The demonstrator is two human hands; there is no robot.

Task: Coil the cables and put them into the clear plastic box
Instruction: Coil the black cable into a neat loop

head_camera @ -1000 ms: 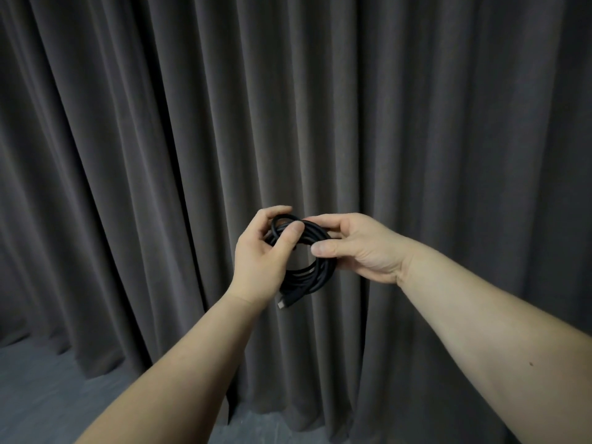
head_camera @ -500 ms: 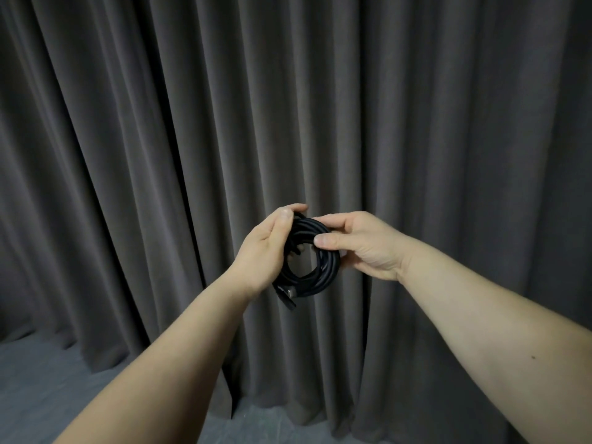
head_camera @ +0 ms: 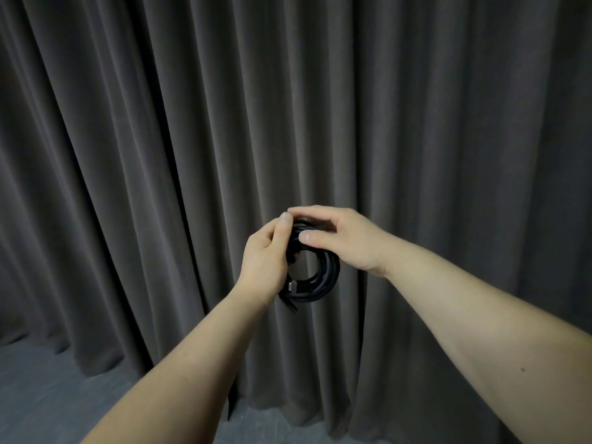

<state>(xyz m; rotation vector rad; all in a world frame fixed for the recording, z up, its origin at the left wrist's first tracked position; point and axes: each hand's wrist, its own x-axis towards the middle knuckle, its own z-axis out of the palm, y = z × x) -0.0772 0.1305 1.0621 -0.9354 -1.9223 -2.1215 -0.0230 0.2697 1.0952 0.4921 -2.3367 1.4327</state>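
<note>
Nearest, two bare forearms reach forward and meet at mid-height. The left hand (head_camera: 264, 261) wraps the left side of a black coiled cable (head_camera: 315, 277), its grip closed round the loops, probably to keep them from springing apart. The right hand (head_camera: 344, 240) pinches the top of the smooth, round bundle; a plug end (head_camera: 290, 287) pokes out below. Beyond hangs a pleated grey curtain (head_camera: 416, 123) over grey floor (head_camera: 48, 395). No clear box is visible.
</note>
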